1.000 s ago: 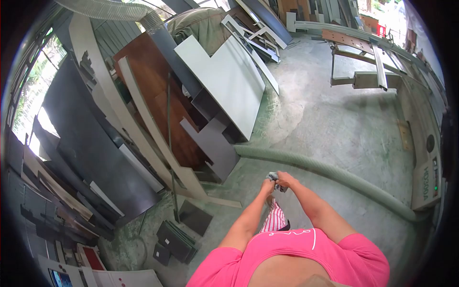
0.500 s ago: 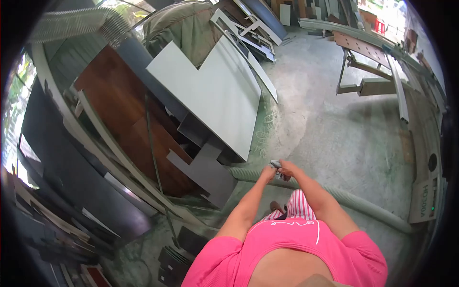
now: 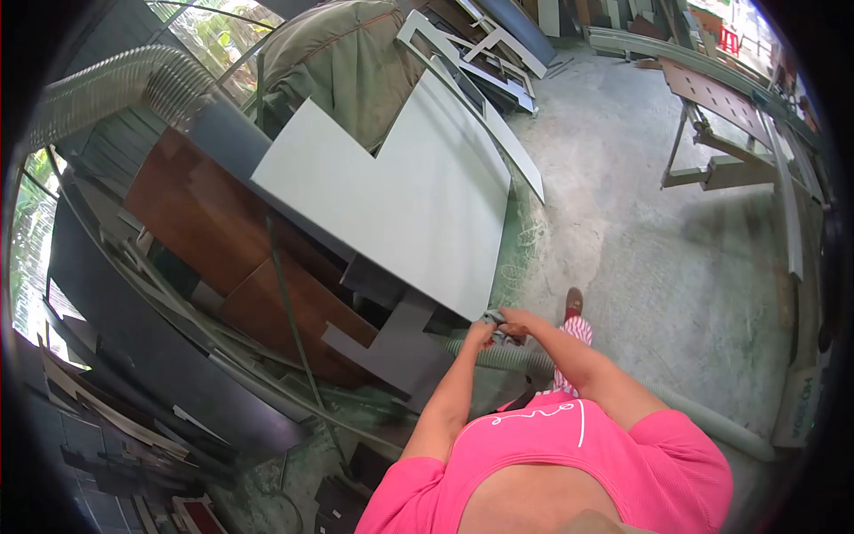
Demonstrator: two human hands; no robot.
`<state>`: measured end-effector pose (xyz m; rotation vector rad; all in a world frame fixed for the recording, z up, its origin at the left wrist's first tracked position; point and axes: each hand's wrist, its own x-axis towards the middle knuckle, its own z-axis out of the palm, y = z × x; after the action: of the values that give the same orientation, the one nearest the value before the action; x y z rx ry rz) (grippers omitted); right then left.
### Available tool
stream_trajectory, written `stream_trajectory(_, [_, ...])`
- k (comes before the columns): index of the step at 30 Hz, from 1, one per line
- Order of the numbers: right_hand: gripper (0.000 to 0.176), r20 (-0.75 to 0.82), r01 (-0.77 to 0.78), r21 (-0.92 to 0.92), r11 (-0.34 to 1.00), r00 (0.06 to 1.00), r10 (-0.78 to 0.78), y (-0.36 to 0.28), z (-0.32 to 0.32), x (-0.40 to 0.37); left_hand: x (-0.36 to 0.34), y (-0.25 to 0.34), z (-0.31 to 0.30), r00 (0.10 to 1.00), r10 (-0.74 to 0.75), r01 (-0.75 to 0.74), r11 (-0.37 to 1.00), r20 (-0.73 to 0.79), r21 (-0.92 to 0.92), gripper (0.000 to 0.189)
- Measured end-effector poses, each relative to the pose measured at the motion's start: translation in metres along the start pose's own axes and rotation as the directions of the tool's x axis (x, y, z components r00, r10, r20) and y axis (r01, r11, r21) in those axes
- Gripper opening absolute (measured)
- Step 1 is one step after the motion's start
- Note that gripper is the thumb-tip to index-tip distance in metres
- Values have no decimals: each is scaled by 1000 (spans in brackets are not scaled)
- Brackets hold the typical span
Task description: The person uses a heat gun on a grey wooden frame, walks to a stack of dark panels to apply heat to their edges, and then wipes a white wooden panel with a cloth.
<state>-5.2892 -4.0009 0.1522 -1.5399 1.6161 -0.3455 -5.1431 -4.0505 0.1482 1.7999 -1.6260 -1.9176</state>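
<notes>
Close together in front of my body, both hands are closed on a small crumpled grey cloth [image 3: 492, 317]. My left hand [image 3: 481, 335] grips it from the left side and my right hand [image 3: 515, 322] from the right. The cloth's exact kind is too small to make out. Just beyond the hands is the bottom corner of a large white panel [image 3: 400, 196] with a notch cut in its top edge.
A ribbed hose [image 3: 712, 427] crosses the floor beneath my arms. Brown boards [image 3: 294, 307] and a grey notched board [image 3: 391, 351] lean at left. At right stands a machine with a perforated table [image 3: 716, 96]. Concrete floor [image 3: 614, 214] stretches ahead.
One foot has stepped forward past the hose. The view has turned a little left, and my hands with the cloth now appear nearer the white panel's lower corner.
</notes>
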Motion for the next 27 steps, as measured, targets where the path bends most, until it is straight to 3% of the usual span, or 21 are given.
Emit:
stream_trajectory(2, [46,27,12,64,998,1000,-14,10,-28,26,37,16,2,998,-11,9,1000,-63,-26,22])
stream_trajectory(3, [45,144,58,107,993,987,-73,24,-40,46,91,-4,6,998,0,-2,999,-64,-33,22])
stream_trajectory(4, [43,257,97,152,984,957,-135,38,-57,64,150,-10,22,988,152,-157,974,40,166,22])
stream_trajectory(5, [43,377,6,188,982,923,-78,46,-80,73,192,-22,3,947,274,-316,885,165,342,23])
stream_trajectory(6, [43,489,-87,216,973,872,-30,54,-104,84,183,11,16,991,125,-131,980,50,147,23])
stream_trajectory(7, [43,451,-32,115,993,892,-23,82,-121,109,168,65,34,999,-26,24,997,-30,-74,24])
stream_trajectory(9, [41,361,191,-162,968,924,-122,126,-160,145,149,161,49,988,-122,97,968,97,231,27])
stream_trajectory(10, [41,375,194,-155,969,919,-124,140,-183,149,177,176,54,986,57,-112,919,155,379,28])
stream_trajectory(12, [37,194,2,-179,984,980,33,160,-231,153,209,222,75,982,56,-117,928,180,353,28])
stream_trajectory(13, [37,207,7,-176,984,978,30,167,-249,155,219,243,79,975,76,-143,932,207,332,29])
stream_trajectory(15, [33,45,-32,-42,999,998,34,184,-287,156,228,276,93,977,75,-131,950,199,285,29])
stream_trajectory(20, [32,2,-9,-74,997,1000,9,190,-349,161,248,333,97,967,105,-164,955,233,249,28])
stream_trajectory(23, [34,-32,30,5,1000,999,-30,200,-374,172,260,364,86,942,178,-266,913,285,309,26])
stream_trajectory(25, [37,-119,75,3,997,990,-74,208,-388,179,270,387,73,929,278,-335,912,245,235,20])
stream_trajectory(27, [39,-120,67,-23,998,990,-69,225,-406,190,287,427,46,950,286,-304,938,128,165,19])
